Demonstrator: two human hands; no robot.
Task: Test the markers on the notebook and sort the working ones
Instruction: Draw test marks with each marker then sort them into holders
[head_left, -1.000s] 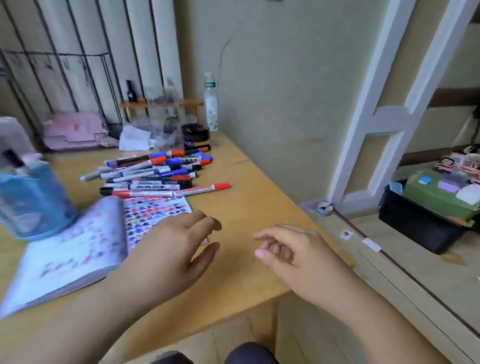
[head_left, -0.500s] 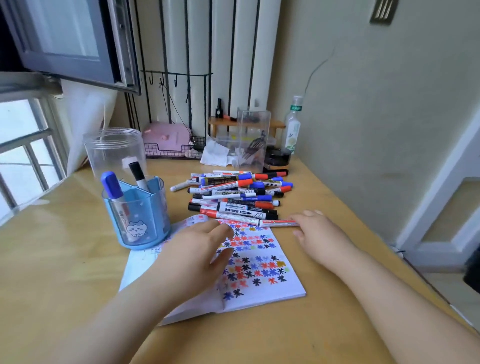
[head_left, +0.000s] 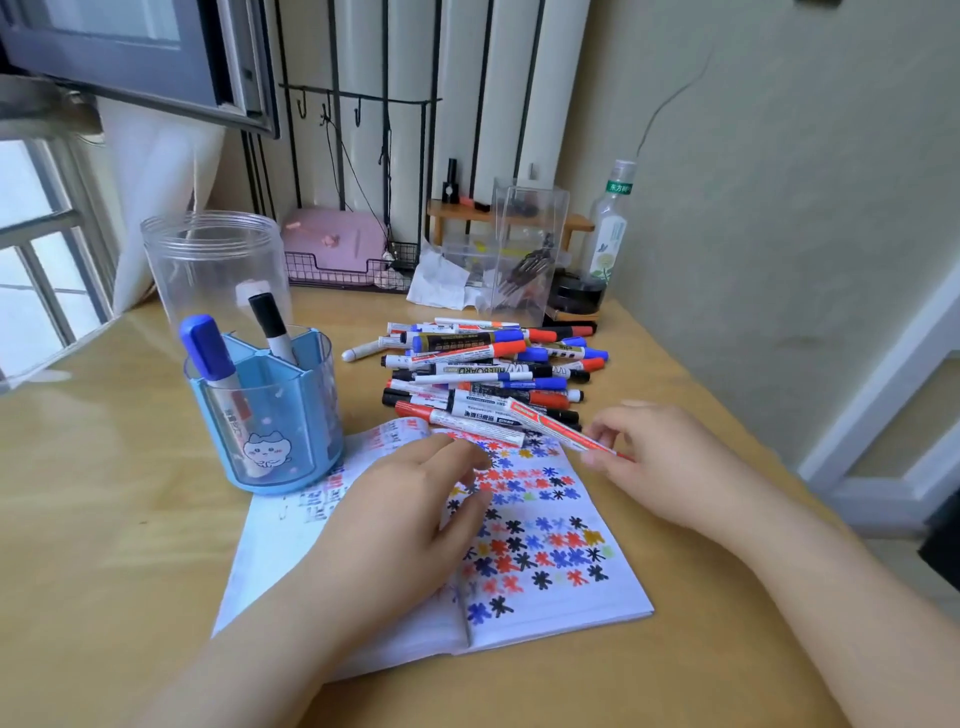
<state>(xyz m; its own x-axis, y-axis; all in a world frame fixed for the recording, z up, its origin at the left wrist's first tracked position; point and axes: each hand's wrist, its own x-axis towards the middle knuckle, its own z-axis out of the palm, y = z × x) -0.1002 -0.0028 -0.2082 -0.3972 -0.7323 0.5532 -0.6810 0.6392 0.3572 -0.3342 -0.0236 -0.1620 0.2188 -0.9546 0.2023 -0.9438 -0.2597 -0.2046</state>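
Right hand (head_left: 670, 462) pinches a red marker (head_left: 566, 431); left hand (head_left: 415, 499) rests relaxed on the notebook (head_left: 545, 571).

The left hand (head_left: 410, 512) covers the notebook's (head_left: 561, 597) middle; its left page writing is blurred, the marker pile's (head_left: 488, 374) labels mostly unreadable

Open notebook (head_left: 545, 597) — marker pile (head_left: 493, 369) just behind

Wooden desk (head_left: 104, 519), beige wall (head_left: 779, 208), window (head_left: 41, 249) left, apparently daylight.
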